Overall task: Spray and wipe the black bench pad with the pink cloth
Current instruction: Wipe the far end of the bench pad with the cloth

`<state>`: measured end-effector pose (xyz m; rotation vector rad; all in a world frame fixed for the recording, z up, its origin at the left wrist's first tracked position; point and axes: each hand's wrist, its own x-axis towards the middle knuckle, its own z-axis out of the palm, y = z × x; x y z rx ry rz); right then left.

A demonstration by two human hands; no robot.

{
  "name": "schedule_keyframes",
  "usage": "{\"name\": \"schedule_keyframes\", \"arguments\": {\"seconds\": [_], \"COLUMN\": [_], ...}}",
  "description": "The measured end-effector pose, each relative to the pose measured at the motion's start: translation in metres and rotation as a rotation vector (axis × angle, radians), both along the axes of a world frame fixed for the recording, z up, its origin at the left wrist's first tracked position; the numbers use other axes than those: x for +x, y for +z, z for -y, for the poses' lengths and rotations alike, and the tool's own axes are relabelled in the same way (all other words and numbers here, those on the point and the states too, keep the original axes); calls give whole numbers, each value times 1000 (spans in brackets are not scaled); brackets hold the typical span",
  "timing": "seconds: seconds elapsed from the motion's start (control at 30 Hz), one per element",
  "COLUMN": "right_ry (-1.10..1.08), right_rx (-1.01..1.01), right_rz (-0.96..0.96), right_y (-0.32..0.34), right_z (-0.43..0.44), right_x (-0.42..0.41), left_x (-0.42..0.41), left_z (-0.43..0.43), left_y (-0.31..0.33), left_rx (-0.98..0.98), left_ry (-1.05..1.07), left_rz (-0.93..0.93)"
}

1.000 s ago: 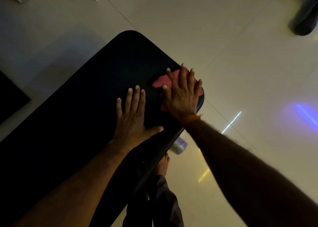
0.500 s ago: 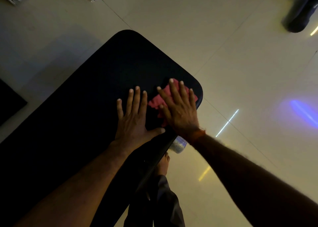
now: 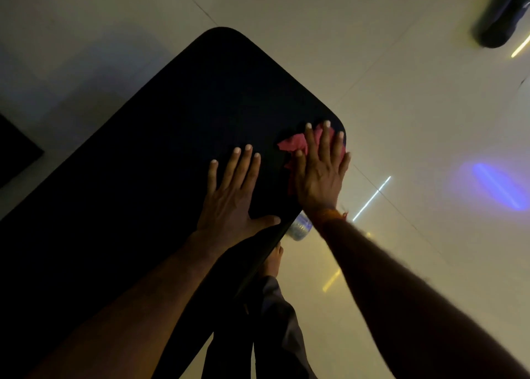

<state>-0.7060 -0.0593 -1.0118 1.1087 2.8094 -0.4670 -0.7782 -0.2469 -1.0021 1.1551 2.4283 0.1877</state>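
**WIPE STAGE: CLOTH UNDER RIGHT GRIP AT WORKTOP CORNER**

**Grip state.** The right grip (image 3: 319, 175) is wide, with fingers straight and spread. It holds nothing closed. It presses the pink cloth (image 3: 289, 144) flat under palm and fingers. A flat palm spreads the load over more cloth, so each stroke probably covers a broader strip than a pinch would. The left grip (image 3: 229, 203) is also wide and empty. It lies palm-down on the worktop (image 3: 200, 120), the black bench pad, just beside the right grip on its thumb side. It likely serves as a brace for the leaning body.

**Location of task items.**
- The cloth is bunched. It shows on the thumb side of the right grip and between its fingers. The rest is hidden beneath the palm.
- The rounded pad corner lies just beyond the right fingertips. The little finger reaches the pad edge.
- The spray bottle cannot be identified. 1 shiny cylindrical object (image 3: 299, 226) sits below the pad edge, near the right wrist, and its type is unclear.

**Progress assessment.** Wiping appears underway at 1 corner only. The long dark span on the far side of the left grip looks untreated, though the dim light hides any moisture.

**Caution.** With the right grip at the edge, the cloth may slide off onto the floor (image 3: 401, 106).
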Motion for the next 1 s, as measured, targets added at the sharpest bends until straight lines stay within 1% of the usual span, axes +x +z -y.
{"name": "schedule_keyframes", "arguments": {"seconds": [0.03,0.07,0.13,0.17,0.2,0.23,0.3,0.33,0.37,0.4,0.47,0.5,0.53,0.57,0.63,0.67,0.7,0.73,0.77,0.8,0.83,0.87,0.9,0.93,1.0], "right_ry": [35,153,503,632,695,661,351,207,155,234,610,755,819,783,482,348,306,383,559,781,953,1043,1036,938,670], "right_rx": [21,27,30,41,63,71,35,20,6,11,12,4,14,26,54,52,51,42,35,24,13,19,35,47,70], "right_rz": [-13,-15,33,51,39,26,-9,-9,-15,-31,1,21,16,-1,-39,-31,-29,-39,-37,-16,18,26,16,0,-24], "right_y": [1,3,7,8,5,4,2,2,2,3,8,8,7,5,2,3,4,6,7,11,12,11,8,8,6], "right_z": [18,37,58,52,42,35,34,48,67,87,112,103,88,76,61,69,85,103,118,126,120,107,97,92,96], "right_x": [4,15,41,42,31,12,-33,-51,-61,-65,-54,-52,-61,-77,-115,-126,-128,-123,-108,-92,-84,-90,-106,-127,-164], "left_x": [-2,-3,-6,-8,-9,-11,-16,-20,-25,-30,-37,-40,-43,-45,-52,-55,-58,-60,-61,-61,-61,-60,-58,-57,-57], "left_z": [8,16,34,44,54,62,73,77,81,84,91,96,103,110,121,128,134,140,144,148,152,155,156,155,153], "left_y": [1,2,3,3,2,2,1,1,2,2,3,3,3,2,1,0,1,1,1,2,2,1,2,2,0], "left_rx": [3,7,-7,-15,-13,-2,7,6,11,20,30,34,37,39,33,33,38,47,52,56,58,59,56,52,52], "left_ry": [7,17,41,58,78,98,138,173,215,255,294,295,295,298,309,319,335,354,365,377,390,402,412,417,434], "left_rz": [5,15,20,15,11,5,-14,-18,-17,-10,-2,-8,-19,-33,-52,-57,-66,-70,-68,-67,-73,-80,-83,-84,-87]}}
